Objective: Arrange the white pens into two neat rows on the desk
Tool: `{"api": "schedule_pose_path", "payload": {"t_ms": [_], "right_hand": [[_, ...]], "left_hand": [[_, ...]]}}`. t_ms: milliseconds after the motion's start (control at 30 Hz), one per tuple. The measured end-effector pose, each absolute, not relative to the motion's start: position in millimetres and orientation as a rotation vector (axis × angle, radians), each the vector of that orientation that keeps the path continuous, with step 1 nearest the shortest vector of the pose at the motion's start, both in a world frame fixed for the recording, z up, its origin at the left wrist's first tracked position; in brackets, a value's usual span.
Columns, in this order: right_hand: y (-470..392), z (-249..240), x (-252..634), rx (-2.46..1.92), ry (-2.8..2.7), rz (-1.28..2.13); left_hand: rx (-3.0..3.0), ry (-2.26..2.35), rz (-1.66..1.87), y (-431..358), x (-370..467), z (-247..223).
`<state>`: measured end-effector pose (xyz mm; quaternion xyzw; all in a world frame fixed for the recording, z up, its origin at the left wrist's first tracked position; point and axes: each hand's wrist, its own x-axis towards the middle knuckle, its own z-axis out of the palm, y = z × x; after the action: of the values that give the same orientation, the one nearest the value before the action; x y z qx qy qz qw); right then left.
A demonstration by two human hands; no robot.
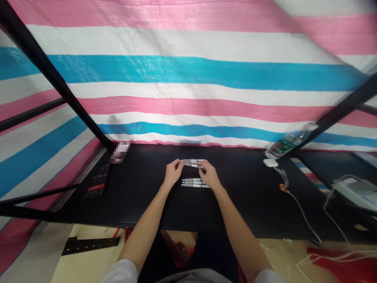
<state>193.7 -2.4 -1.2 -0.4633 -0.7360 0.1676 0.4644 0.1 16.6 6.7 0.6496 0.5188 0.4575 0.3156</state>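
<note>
Both hands are over the middle of the black table. My left hand (pixel 174 171) pinches the left end of a white and grey pen (pixel 192 165). The right end of that same pen is between the fingers of my right hand (pixel 209 174). Just behind it lies another pen (pixel 194 160), parallel to it. Nearer to me, several similar pens (pixel 193 182) lie side by side with their dark tips to the left; their right ends are close to my right hand.
A phone (pixel 98 181) lies on the black table (pixel 132 204) at the left. On the right, a clear bottle (pixel 287 143) leans by the frame bar, near a white charger (pixel 270 162) with its cable. A white box (pixel 357 190) sits further right.
</note>
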Motion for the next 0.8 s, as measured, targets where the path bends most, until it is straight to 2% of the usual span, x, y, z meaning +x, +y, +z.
{"api": "schedule_pose_path", "payload": {"t_ms": [167,267,500,800], "right_hand": [[-1,-3,195,-1.172,-1.771,0.407],[1,-5,197,-1.205,-1.724,0.394],[4,-7,199,-1.211,-1.680,0.397],[4,-8,196,-1.184,-1.682,0.427]], "left_hand": [[1.625,1.239,1.267,22,-4,6],[1.618,1.352,1.317,31,-22,7],[1.850,2.110,1.274,55,-115,13],[1.653,2.770,1.040,47,-201,12]]}}
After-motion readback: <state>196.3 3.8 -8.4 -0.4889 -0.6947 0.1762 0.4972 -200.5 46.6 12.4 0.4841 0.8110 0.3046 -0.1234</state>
